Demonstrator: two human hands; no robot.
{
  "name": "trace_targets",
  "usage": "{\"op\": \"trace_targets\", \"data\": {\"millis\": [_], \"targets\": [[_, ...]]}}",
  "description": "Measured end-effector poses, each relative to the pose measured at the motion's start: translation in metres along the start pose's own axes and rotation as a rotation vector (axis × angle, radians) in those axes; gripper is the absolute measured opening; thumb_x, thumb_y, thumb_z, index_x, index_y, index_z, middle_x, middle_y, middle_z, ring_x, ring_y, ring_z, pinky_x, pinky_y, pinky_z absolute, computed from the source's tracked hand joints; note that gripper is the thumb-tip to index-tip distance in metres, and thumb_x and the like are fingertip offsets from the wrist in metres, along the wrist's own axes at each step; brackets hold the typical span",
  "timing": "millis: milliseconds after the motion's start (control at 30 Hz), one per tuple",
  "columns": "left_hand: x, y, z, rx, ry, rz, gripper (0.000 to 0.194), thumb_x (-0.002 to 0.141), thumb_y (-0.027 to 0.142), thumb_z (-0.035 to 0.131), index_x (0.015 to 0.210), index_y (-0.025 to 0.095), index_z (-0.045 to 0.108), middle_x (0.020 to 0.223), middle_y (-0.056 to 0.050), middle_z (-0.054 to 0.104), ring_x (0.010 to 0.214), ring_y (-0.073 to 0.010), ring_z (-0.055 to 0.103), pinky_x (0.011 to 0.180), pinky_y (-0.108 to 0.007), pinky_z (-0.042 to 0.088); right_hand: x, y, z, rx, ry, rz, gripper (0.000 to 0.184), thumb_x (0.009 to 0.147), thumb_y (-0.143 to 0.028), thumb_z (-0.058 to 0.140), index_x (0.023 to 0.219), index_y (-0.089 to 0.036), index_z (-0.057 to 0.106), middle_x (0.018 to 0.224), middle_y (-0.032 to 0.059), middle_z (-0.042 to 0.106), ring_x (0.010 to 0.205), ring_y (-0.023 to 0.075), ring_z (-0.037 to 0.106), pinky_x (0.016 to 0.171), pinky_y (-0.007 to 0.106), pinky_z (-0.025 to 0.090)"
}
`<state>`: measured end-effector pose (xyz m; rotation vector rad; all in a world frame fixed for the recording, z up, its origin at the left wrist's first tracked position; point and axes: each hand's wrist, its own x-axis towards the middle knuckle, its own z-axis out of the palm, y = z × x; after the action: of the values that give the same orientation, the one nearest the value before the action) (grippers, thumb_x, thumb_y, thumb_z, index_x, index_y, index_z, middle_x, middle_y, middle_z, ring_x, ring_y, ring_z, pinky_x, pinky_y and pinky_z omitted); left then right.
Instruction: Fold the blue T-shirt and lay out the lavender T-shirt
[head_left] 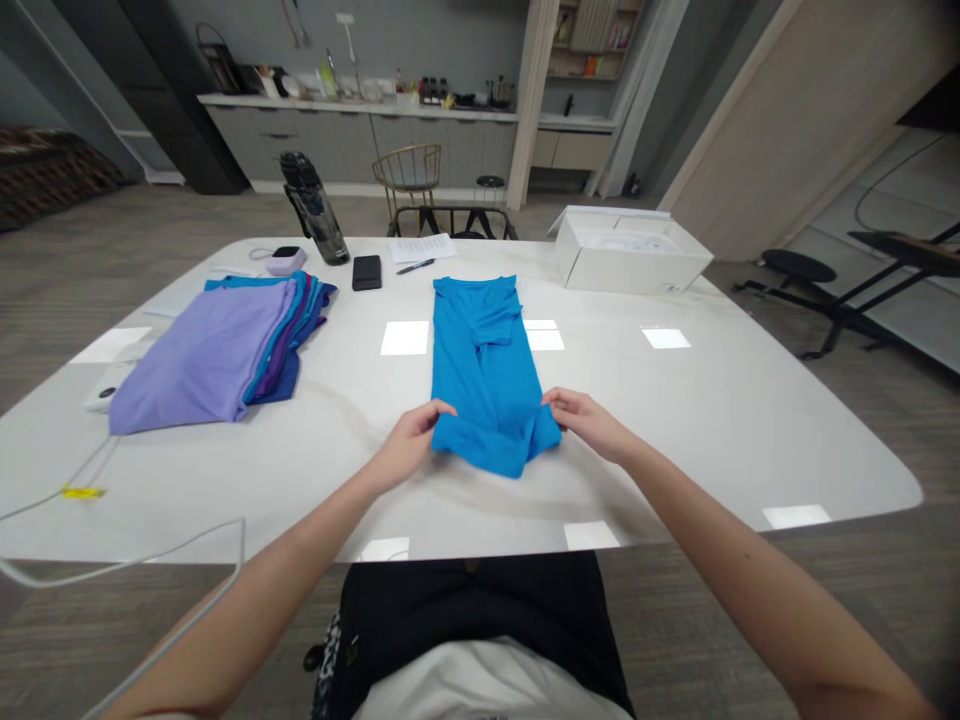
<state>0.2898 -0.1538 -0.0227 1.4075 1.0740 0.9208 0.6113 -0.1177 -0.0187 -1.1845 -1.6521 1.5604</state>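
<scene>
A bright blue shirt [487, 370] lies folded lengthwise into a long strip on the white table, a sleeve laid across its upper part. Its near end is lifted and curls up off the tabletop. My left hand [409, 440] pinches the left corner of that end, thumb and fingers closed on the cloth. At the right corner, my right hand [589, 420] grips the fabric the same way. Off to the left sits a stack of folded clothes [202, 350], lavender on top with blue and purple layers beneath.
On the white table [712, 430] stand an open white box [630, 255] at back right and a dark water bottle [319, 215] at back left. A black wallet-like item [367, 272], a pen [415, 266] and papers [421, 247] lie between them. A white cable [150, 552] crosses the left front edge.
</scene>
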Motion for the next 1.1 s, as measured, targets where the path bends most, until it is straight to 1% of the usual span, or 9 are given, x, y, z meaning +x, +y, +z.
{"op": "trace_targets", "data": {"millis": [67,133,300,400,500,633,767,933,1100], "targets": [[0.03,-0.005,-0.001,-0.1,0.187,-0.013,0.033,0.08,0.046,0.07,0.099,0.019,0.068,0.092,-0.001,0.072,0.085,-0.0185,0.063,0.077,-0.029,0.05,0.029,0.008,-0.006,0.097,0.177,0.083,0.03,0.085,-0.047,0.065,0.097,-0.02,0.059,0.068,-0.0028,0.054,0.056,0.0112,0.045,0.053,0.023,0.035],[0.059,-0.013,-0.006,-0.163,0.257,-0.056,0.041,0.075,0.047,0.074,0.104,0.019,0.07,0.1,-0.004,0.074,0.094,-0.0218,0.065,0.084,-0.032,0.051,0.054,0.018,-0.012,0.057,0.289,0.17,0.027,0.082,-0.04,0.066,0.098,-0.019,0.059,0.057,-0.0053,0.048,0.049,0.0108,0.04,0.048,0.023,0.028],[0.104,-0.032,-0.022,-0.163,0.247,-0.232,0.046,0.055,0.036,0.087,0.093,0.015,0.072,0.095,-0.01,0.076,0.091,-0.0274,0.069,0.081,-0.036,0.054,0.09,0.034,-0.029,-0.359,0.238,0.121,0.042,0.075,-0.027,0.07,0.115,-0.018,0.068,0.076,-0.0011,0.061,0.058,0.0125,0.052,0.059,0.025,0.041],[0.116,-0.036,-0.027,-0.007,0.337,-0.223,0.034,0.056,0.033,0.086,0.083,0.016,0.072,0.079,-0.006,0.074,0.083,-0.0263,0.069,0.071,-0.032,0.051,0.097,0.033,-0.029,-0.646,0.238,0.039,0.045,0.072,-0.03,0.078,0.115,-0.02,0.072,0.093,0.0027,0.065,0.077,0.0164,0.06,0.073,0.026,0.046],[0.126,-0.038,-0.028,0.118,0.394,-0.216,0.024,0.06,0.033,0.083,0.072,0.017,0.069,0.066,-0.003,0.069,0.076,-0.0244,0.067,0.064,-0.029,0.047,0.103,0.028,-0.022,-0.793,0.304,0.011,0.037,0.08,-0.04,0.076,0.11,-0.02,0.074,0.101,0.007,0.066,0.086,0.0196,0.061,0.076,0.026,0.044],[0.136,-0.041,-0.029,0.164,0.444,-0.196,0.02,0.066,0.035,0.078,0.067,0.018,0.067,0.061,-0.002,0.066,0.073,-0.0229,0.065,0.063,-0.028,0.046,0.113,0.024,-0.015,-0.828,0.443,0.02,0.03,0.094,-0.044,0.059,0.09,-0.019,0.073,0.086,0.0062,0.068,0.08,0.0196,0.061,0.069,0.026,0.039],[0.14,-0.044,-0.031,0.078,0.465,-0.107,0.022,0.07,0.038,0.073,0.078,0.018,0.072,0.073,-0.004,0.072,0.079,-0.0236,0.067,0.068,-0.029,0.048,0.12,0.022,-0.018,-0.743,0.571,0.126,0.032,0.097,-0.043,0.053,0.084,-0.019,0.07,0.075,0.0048,0.068,0.072,0.0193,0.061,0.063,0.026,0.034],[0.148,-0.042,-0.034,0.033,0.437,-0.159,0.026,0.07,0.041,0.073,0.078,0.017,0.072,0.071,-0.004,0.072,0.072,-0.0218,0.065,0.065,-0.029,0.047,0.127,0.02,-0.027,-0.674,0.494,0.202,0.03,0.091,-0.046,0.06,0.087,-0.019,0.071,0.072,0.0055,0.069,0.071,0.021,0.062,0.062,0.027,0.034],[0.156,-0.03,-0.037,-0.103,0.326,-0.136,0.032,0.068,0.043,0.076,0.085,0.016,0.069,0.075,-0.003,0.071,0.063,-0.0157,0.059,0.057,-0.025,0.041,0.128,0.015,-0.035,-0.566,0.385,0.034,0.029,0.087,-0.046,0.059,0.08,-0.019,0.067,0.066,0.0014,0.063,0.066,0.0192,0.058,0.062,0.027,0.036]]}}
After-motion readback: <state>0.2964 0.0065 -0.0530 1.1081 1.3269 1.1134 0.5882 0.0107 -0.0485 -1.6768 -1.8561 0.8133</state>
